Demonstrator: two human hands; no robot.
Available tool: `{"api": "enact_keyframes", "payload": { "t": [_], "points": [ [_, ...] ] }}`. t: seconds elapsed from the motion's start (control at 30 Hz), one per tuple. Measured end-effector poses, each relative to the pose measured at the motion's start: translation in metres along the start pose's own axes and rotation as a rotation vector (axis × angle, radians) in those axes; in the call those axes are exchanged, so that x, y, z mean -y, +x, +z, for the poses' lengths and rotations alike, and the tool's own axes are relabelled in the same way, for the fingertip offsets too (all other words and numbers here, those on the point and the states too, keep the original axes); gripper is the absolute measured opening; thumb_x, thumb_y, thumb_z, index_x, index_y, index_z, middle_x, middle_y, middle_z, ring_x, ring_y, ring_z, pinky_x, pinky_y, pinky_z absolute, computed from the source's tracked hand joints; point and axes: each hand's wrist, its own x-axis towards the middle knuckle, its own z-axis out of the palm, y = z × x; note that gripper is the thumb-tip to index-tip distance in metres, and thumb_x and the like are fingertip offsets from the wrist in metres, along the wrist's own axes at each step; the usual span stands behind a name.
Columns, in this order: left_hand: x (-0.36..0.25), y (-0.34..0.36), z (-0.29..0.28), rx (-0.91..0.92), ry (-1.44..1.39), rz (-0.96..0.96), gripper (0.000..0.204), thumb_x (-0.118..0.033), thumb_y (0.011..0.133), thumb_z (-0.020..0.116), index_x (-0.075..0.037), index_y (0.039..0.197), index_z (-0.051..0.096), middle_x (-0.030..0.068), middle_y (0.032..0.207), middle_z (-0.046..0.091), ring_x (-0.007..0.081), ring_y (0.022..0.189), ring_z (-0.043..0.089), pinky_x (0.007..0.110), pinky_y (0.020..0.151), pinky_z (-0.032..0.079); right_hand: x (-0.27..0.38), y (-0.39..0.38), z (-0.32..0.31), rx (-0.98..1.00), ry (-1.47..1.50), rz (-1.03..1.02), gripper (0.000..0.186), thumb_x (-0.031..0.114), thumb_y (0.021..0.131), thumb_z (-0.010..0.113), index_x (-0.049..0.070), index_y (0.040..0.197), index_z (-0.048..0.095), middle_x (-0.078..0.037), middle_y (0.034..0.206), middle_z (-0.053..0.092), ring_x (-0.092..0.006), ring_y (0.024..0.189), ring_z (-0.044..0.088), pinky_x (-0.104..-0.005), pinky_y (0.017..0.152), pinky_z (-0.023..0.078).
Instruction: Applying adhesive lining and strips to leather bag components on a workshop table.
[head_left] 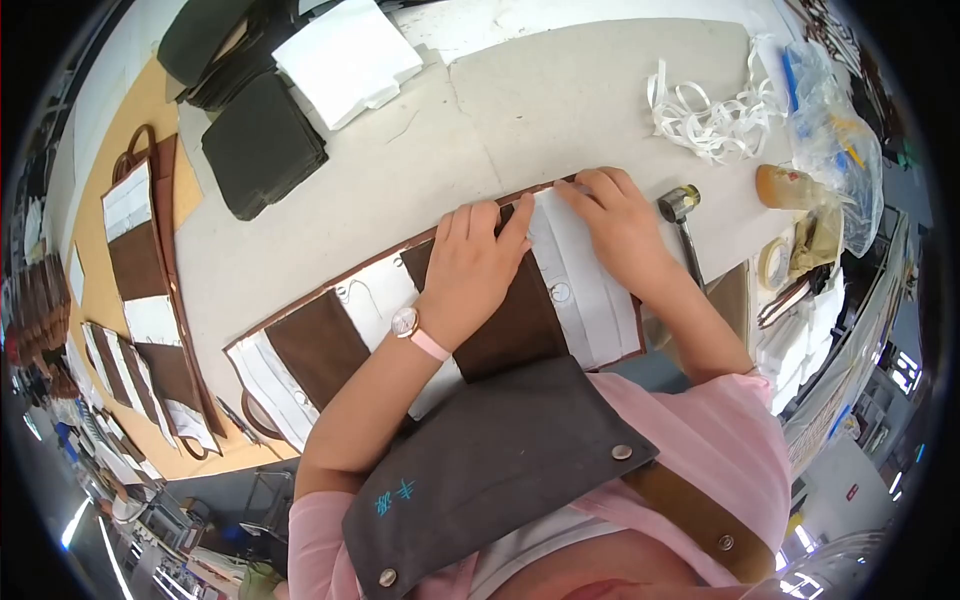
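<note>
Nearest, a grey apron bib (490,470) with metal studs is hanging over a pink shirt. Beyond it, a long leather panel (420,320) is lying slantwise along the near edge of the pale worktable (400,180): brown patches alternating with white lining strips, a thin brown trim along its far edge, a round snap near its right end. The left hand (470,265), wearing a pink-strapped watch, is pressing flat on the panel, fingers spread open. The right hand (615,220) is lying just beside it, fingertips curled down, pinching the panel's far edge. Right of it a hammer (685,225) is resting. Farther off, white strips (710,115) are tangling at right; dark fabric stacks (262,145) are sitting at far left.
</note>
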Motion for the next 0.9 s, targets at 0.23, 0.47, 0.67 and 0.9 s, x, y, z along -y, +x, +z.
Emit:
{"api": "enact_keyframes", "payload": {
  "t": [0.23,0.47,0.67,0.9],
  "points": [
    [-0.003,-0.025,-0.011,-0.031,-0.048,-0.082,0.054,-0.014,0.08,0.075,-0.01,0.131,0.06,0.0106,0.105,0.051,0.0279,0.098,0.053,0.041,0.088,0.044,-0.001,-0.041,-0.022,-0.259,-0.253,0.339,0.03,0.009,0.089,0.06,-0.001,0.117,0.061,-0.018,0.116,0.06,-0.037,0.11,0.055,-0.0475,0.095,0.045],
    [0.012,-0.115,-0.056,-0.068,0.136,-0.295,0.052,-0.017,0.085,0.07,-0.008,0.134,0.058,0.0131,0.138,0.051,0.0326,0.132,0.046,0.054,0.111,0.031,-0.037,-0.119,-0.009,-0.226,-0.373,0.605,0.024,0.016,0.098,0.056,-0.002,0.113,0.059,-0.02,0.093,0.061,-0.0378,0.088,0.059,-0.0477,0.079,0.048],
    [0.028,-0.157,-0.064,-0.057,0.158,-0.381,0.048,-0.02,0.089,0.068,-0.008,0.135,0.057,0.01,0.143,0.05,0.0293,0.138,0.042,0.056,0.115,0.029,0.042,-0.033,-0.048,-0.278,0.456,0.644,0.025,0.021,0.105,0.047,-0.001,0.111,0.058,0.0,0.068,0.049,-0.0081,0.058,0.045,-0.0246,0.054,0.037],
    [0.032,-0.158,-0.061,-0.151,0.089,-0.36,0.046,-0.018,0.09,0.066,-0.009,0.134,0.057,0.0099,0.141,0.053,0.0295,0.136,0.046,0.053,0.115,0.03,0.14,0.041,0.02,0.351,-0.037,0.205,0.029,0.028,0.106,0.041,0.002,0.099,0.051,-0.022,0.07,0.058,-0.0461,0.065,0.057,-0.0552,0.061,0.043]
  ]
}}
